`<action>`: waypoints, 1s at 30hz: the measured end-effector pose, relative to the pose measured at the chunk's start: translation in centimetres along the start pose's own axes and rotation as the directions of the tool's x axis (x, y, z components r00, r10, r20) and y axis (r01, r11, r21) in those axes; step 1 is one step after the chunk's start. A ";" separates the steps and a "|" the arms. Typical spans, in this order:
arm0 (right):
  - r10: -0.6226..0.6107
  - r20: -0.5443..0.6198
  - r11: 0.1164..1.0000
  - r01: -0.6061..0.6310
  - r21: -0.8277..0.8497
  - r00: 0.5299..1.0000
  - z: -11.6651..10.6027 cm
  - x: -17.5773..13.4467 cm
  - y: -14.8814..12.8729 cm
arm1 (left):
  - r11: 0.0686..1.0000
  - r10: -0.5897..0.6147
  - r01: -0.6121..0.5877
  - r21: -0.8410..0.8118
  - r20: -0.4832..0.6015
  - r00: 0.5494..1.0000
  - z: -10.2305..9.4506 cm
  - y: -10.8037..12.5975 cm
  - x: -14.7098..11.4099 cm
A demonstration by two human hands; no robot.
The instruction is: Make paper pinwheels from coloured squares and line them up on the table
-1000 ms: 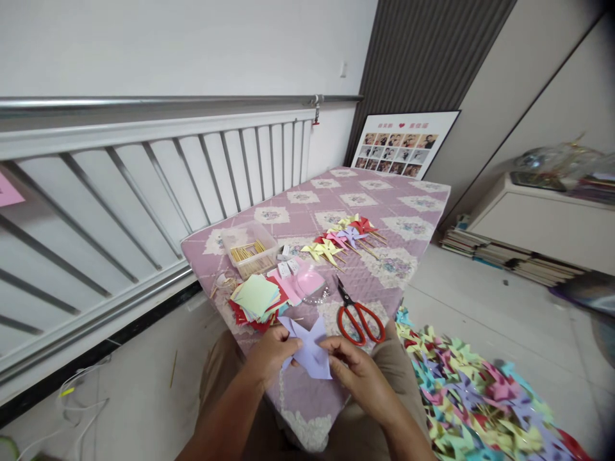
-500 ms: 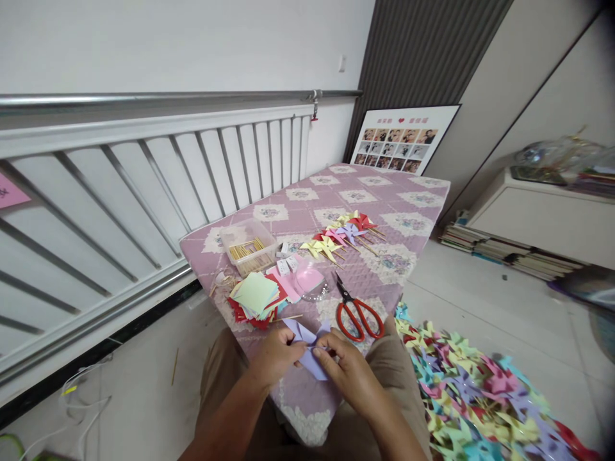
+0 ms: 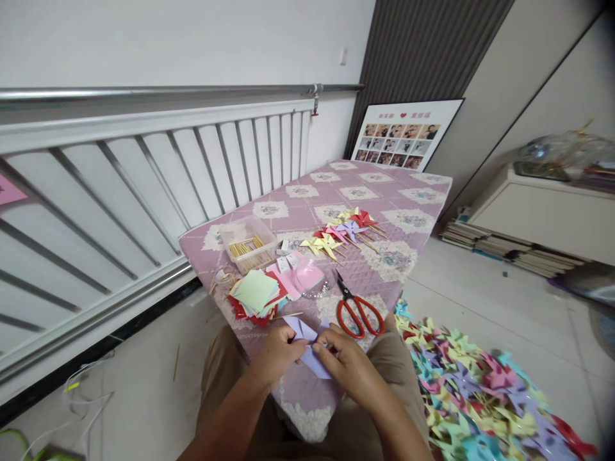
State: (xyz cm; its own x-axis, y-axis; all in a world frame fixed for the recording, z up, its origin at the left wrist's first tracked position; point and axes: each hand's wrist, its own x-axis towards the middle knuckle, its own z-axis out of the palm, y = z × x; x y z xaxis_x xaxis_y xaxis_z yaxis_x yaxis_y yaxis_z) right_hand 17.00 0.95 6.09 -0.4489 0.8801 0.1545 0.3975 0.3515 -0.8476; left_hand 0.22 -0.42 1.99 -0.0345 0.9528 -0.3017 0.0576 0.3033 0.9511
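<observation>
A purple paper pinwheel (image 3: 314, 362), partly folded, is held between my two hands over the near corner of the table. My left hand (image 3: 278, 352) pinches its left side with thumb and finger. At its middle and right side, the fingers of my right hand (image 3: 343, 355) are closed on the paper; whether they also hold a pin is too small to tell. Just beyond my hands lie a thin stick (image 3: 291, 315) and a stack of coloured paper squares (image 3: 257, 293). Red-handled scissors (image 3: 358, 312) rest to the right, blades slightly apart.
A clear plastic box (image 3: 247, 243) of short sticks stands at the left. Finished pinwheels (image 3: 343, 232) on sticks lie mid-table on the flowered cloth (image 3: 358, 192). Many more pinwheels (image 3: 480, 397) are heaped at the right. A white radiator (image 3: 158, 173) runs along the left.
The right fingers have shifted slightly on the purple paper, whose right flap is now more folded in. The left hand keeps its pinch.
</observation>
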 end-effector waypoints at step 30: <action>0.146 -0.095 0.984 -0.154 -0.085 0.985 1.4 0.4 1.0 | 0.991 -0.068 0.075 -0.112 0.066 0.995 0.1 -0.3 0.0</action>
State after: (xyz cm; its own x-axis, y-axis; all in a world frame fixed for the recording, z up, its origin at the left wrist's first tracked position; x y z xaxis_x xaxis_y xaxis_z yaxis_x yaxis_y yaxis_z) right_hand 16.04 1.19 4.61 -0.3085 0.9481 0.0767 0.5285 0.2379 -0.8149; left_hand 0.26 -0.55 1.69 0.0280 0.9288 -0.3695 -0.0573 0.3705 0.9271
